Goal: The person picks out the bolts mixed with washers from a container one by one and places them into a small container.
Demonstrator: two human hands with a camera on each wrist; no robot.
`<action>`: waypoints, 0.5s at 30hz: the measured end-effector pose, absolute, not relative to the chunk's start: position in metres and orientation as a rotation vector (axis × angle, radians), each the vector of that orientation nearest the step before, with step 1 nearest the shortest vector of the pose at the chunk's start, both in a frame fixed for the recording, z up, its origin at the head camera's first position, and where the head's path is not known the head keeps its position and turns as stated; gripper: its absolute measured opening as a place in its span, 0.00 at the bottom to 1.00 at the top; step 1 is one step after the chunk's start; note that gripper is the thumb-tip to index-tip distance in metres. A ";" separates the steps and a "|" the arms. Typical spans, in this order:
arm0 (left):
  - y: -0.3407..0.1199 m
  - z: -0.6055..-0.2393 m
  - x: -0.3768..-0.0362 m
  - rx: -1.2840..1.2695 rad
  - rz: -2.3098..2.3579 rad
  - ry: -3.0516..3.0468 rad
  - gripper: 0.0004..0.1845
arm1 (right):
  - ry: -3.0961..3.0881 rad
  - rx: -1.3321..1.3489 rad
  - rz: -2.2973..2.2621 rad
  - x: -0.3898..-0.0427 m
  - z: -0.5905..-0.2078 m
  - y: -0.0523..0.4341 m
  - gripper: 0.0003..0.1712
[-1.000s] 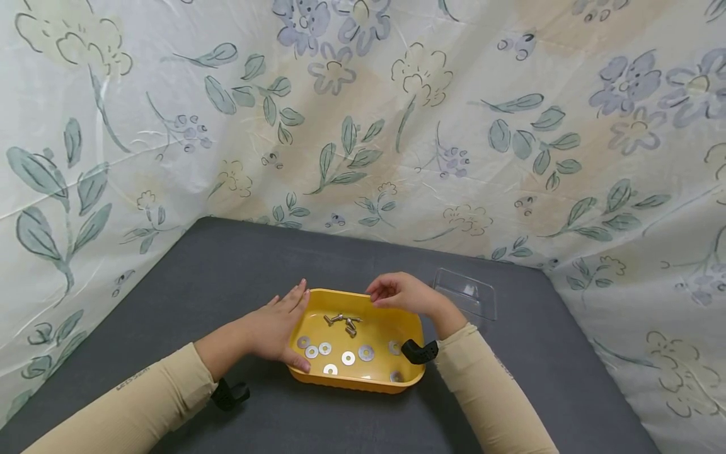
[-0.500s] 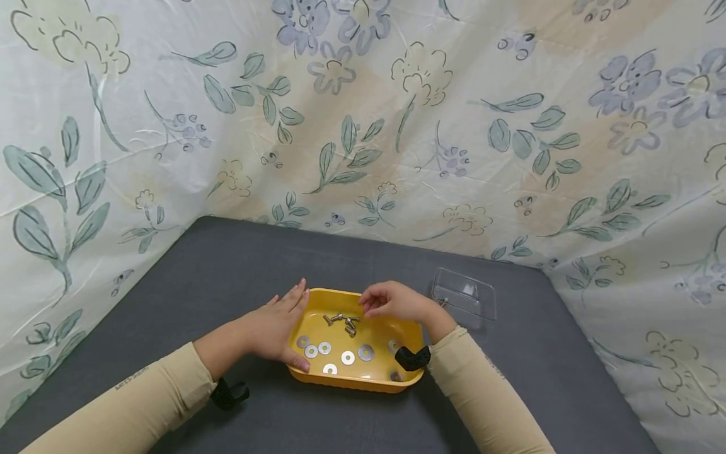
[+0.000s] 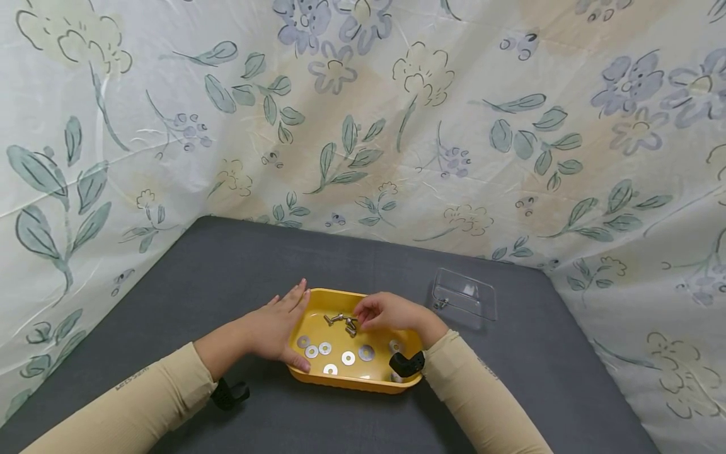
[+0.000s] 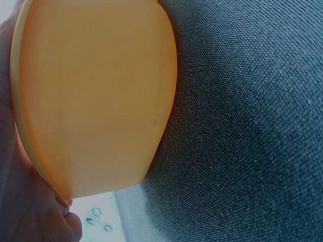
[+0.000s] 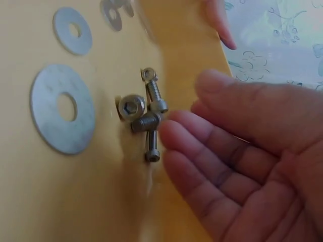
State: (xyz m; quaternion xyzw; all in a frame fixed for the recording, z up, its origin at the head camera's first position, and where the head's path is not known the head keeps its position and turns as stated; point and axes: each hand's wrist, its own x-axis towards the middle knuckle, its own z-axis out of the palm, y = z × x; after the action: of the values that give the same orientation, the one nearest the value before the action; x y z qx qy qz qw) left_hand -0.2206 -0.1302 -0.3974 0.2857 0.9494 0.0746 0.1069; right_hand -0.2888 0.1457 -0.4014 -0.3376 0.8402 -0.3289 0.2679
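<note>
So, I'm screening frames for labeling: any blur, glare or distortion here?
Head view: sharp, evenly lit, edges bowed by the wide lens. Left wrist view: yellow tray fills the frame, soft and washed out. Right wrist view: bolts sharp, right hand nearer and slightly soft.

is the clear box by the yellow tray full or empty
Nearly empty. The clear box shows the grey table through its walls, with only one small dark piece near its left corner; what that is, cannot tell.

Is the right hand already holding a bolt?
No: in the right wrist view the right hand is open, fingertips just short of the bolts lying in the tray.
</note>
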 end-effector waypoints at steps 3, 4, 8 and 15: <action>-0.129 -0.398 -0.221 0.823 0.208 2.791 0.72 | 2.274 -0.910 -0.861 -0.289 -0.404 0.144 0.15; -0.129 -0.398 -0.221 0.822 0.208 2.791 0.72 | 2.281 -0.911 -0.851 -0.289 -0.406 0.144 0.15; -0.129 -0.399 -0.222 0.808 0.200 2.790 0.72 | 2.310 -0.923 -0.795 -0.288 -0.411 0.142 0.18; -0.129 -0.398 -0.222 0.811 0.216 2.787 0.72 | 2.319 -0.949 -0.752 -0.289 -0.418 0.139 0.27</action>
State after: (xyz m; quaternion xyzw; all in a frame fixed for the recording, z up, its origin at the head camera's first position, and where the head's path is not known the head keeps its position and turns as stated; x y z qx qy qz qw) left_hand -0.2217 -0.1286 -0.3976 0.2767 0.9512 0.0737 0.1150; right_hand -0.2894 0.1390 -0.4176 -0.3503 0.8560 -0.2775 0.2599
